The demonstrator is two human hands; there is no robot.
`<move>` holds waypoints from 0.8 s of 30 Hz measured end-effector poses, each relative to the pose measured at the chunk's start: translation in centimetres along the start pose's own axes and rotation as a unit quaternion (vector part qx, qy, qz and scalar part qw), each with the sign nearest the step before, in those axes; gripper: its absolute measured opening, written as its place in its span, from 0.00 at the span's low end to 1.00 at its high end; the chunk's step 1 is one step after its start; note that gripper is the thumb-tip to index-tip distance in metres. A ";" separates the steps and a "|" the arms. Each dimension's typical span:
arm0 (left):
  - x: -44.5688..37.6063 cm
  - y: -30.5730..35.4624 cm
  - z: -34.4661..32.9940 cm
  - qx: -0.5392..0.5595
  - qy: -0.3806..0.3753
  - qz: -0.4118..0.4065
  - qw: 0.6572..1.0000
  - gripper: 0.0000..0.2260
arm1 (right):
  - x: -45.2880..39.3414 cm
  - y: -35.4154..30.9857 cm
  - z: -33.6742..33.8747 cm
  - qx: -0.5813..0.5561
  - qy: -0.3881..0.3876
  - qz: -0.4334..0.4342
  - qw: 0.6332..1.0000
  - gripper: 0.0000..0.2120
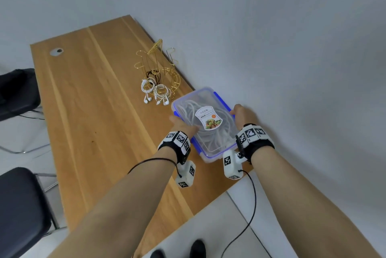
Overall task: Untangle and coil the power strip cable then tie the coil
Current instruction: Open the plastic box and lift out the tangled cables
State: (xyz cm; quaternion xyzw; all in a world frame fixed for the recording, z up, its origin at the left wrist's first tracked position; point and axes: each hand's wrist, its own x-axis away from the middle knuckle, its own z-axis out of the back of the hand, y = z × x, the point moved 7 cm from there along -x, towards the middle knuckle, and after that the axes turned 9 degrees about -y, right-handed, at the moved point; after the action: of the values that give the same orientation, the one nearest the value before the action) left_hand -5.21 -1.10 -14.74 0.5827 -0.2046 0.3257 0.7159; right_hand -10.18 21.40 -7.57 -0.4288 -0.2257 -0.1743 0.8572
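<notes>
Head view is showing a person standing at the near right corner of a wooden table (87,111), both forearms reaching forward. The landmark is a clear plastic container (203,124) with a clear lid and blue latches, sitting at the right edge of the table. The left hand (183,125) is gripping the container's left side, thumb lying over the lid. The right hand (242,114) is gripping the container's right side, fingers curling around the edge by a blue latch. Both hands are closing on the container, one per side. A pale coiled cable (215,140) is lying loosely tangled inside the container, visible through the lid; whether it is the power strip cable cannot be told. A printed label (208,118) with a food picture is sitting on the middle of the lid. Black wrist bands with square coded markers (178,138) are wrapping both wrists, just nearer the camera than the container. Beyond the container, white earphones (155,92) are lying bundled on the table, touching a gold wire rack (160,63) standing farther back. Left of the table, well apart from the container, black chairs (18,211) are standing.
</notes>
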 end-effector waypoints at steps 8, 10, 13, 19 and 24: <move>0.2 -0.3 0.8 0.038 -0.016 0.023 0.999 0.29 | -0.6 -0.4 -0.7 0.101 -0.013 -0.004 0.995 0.15; 0.4 -0.5 1.2 0.022 -0.025 0.028 0.999 0.27 | -0.2 0.1 -0.9 0.091 -0.023 -0.032 0.995 0.11; 0.5 -1.3 2.4 0.016 -0.042 0.024 0.999 0.15 | 0.3 0.4 -1.9 0.106 -0.050 -0.055 0.992 0.12; 0.4 -3.5 4.5 0.031 -0.079 0.050 0.995 0.10 | 0.7 -0.3 -4.4 0.098 -0.078 -0.037 0.991 0.13; 0.5 -5.5 6.8 0.058 -0.097 0.084 0.990 0.15 | 0.5 0.0 -7.0 0.057 -0.103 -0.040 0.992 0.10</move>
State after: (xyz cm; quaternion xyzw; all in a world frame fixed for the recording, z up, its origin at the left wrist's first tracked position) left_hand -0.40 -8.18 -16.70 0.6325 -0.3022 0.3381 0.6279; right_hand -8.13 15.67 -10.99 -0.3859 -0.3392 -0.1499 0.8447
